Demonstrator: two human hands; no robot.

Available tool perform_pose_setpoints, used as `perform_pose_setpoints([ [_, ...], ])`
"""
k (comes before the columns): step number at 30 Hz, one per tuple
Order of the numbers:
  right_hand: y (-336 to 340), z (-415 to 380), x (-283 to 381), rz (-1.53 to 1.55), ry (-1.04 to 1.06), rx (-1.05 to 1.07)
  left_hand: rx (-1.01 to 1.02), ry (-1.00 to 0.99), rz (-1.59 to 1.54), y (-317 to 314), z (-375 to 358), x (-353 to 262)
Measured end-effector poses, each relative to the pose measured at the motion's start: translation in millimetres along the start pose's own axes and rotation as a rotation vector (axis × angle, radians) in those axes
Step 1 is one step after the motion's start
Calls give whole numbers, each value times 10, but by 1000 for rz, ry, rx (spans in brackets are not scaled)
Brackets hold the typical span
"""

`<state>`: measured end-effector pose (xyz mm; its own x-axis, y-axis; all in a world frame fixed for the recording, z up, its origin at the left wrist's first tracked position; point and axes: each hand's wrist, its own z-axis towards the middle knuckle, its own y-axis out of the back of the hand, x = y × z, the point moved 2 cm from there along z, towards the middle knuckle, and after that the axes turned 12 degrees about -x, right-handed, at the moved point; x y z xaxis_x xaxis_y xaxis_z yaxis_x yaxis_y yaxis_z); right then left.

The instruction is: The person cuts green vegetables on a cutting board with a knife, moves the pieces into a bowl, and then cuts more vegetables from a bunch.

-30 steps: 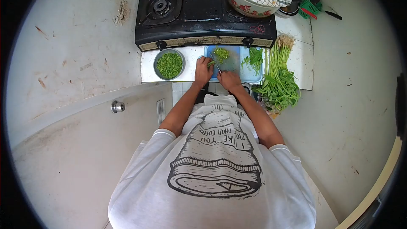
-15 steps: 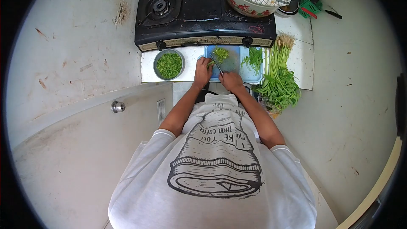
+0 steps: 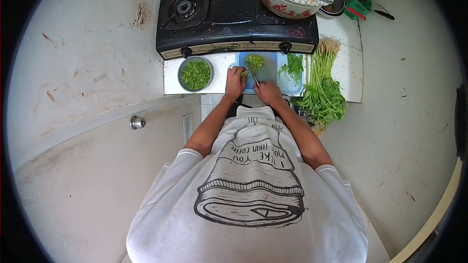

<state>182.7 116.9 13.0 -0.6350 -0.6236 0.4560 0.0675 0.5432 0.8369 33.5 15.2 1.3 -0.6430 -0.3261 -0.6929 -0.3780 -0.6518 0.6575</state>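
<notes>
My right hand (image 3: 268, 93) is closed around the handle of a knife (image 3: 252, 72), whose blade points up and left across the blue cutting board (image 3: 268, 74). Beside the blade, my left hand (image 3: 235, 83) pinches a small bunch of green stalks (image 3: 243, 73) at the board's left edge. A little heap of chopped greens (image 3: 255, 62) lies just beyond the knife tip. Loose green leaves (image 3: 293, 67) rest on the right part of the board. To the left stands a round grey bowl (image 3: 181, 83) filled with finely chopped greens (image 3: 196, 74).
A large bunch of leafy greens (image 3: 321, 90) with roots lies right of the board, overhanging the counter edge. Behind is a black gas stove (image 3: 229, 24) carrying a flowered pot (image 3: 287, 7) under a checked cloth. A green basket (image 3: 358, 7) with utensils stands at the back right.
The knife blade has swung slightly, its tip now nearer the chopped heap. Both hands keep their hold, and the whole view has shifted a little.
</notes>
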Motion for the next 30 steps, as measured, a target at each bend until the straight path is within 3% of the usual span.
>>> perform_pose_setpoints([
  [8,-10,2,24,25,78,-30,4,-7,-17,9,14,27],
  [30,-134,69,60,7,46,-71,12,5,-8,-6,42,35],
])
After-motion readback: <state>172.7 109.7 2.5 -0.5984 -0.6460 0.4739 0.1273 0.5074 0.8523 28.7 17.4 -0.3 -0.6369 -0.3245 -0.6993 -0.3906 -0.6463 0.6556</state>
